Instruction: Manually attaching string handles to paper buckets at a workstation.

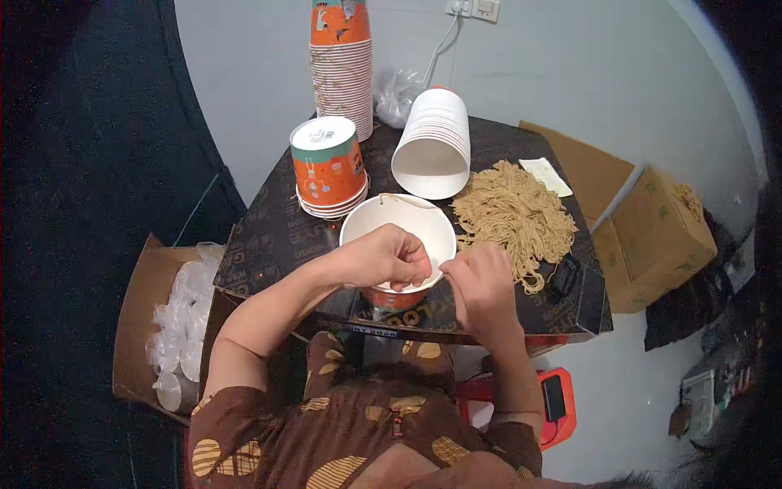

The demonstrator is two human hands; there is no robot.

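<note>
A white-lined paper bucket with an orange outside stands upright at the table's near edge. A tan cord shows at its far rim. My left hand is over the bucket's near left part, its fingers curled closed. Beside the right rim, my right hand pinches thumb and fingers together. What lies in either hand's fingers is too small or hidden to make out. Just beyond my right hand lies a loose heap of tan cords.
Behind stand an upside-down orange bucket stack, a tall bucket stack and nested white buckets on their side. Cardboard boxes flank the dark table; the left box holds plastic-wrapped items. A red stool is below right.
</note>
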